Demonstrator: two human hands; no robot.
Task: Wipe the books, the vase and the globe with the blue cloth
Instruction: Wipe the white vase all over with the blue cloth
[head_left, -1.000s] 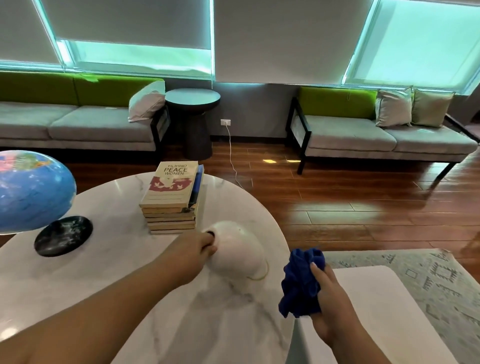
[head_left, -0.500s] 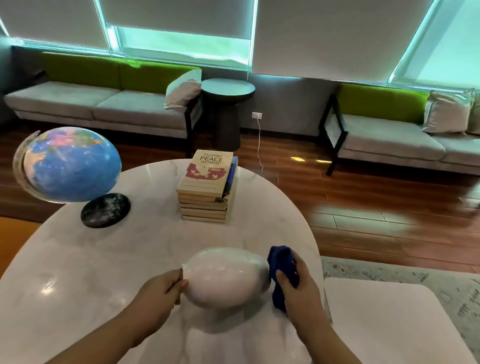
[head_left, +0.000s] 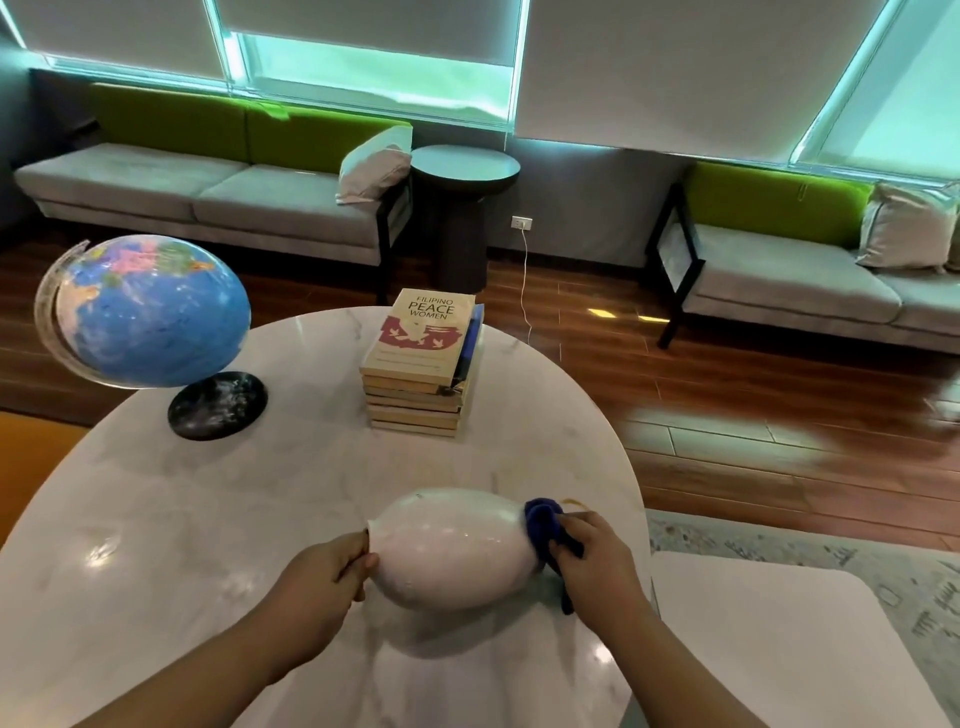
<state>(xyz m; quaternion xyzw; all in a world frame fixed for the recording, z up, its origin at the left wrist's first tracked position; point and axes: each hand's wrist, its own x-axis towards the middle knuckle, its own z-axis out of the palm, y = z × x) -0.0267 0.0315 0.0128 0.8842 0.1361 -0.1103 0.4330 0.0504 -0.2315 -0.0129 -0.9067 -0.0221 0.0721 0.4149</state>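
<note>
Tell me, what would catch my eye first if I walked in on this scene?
Probably the white vase, tipped on its side near the front of the marble table: the left hand holds its mouth while the right hand presses a blue cloth against its base. Next, the bright blue globe at the table's left, and the stack of books towards the far edge.

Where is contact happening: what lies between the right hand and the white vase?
In the head view, the bunched blue cloth sits between the right hand and the white egg-shaped vase, pressed against its end.
</note>
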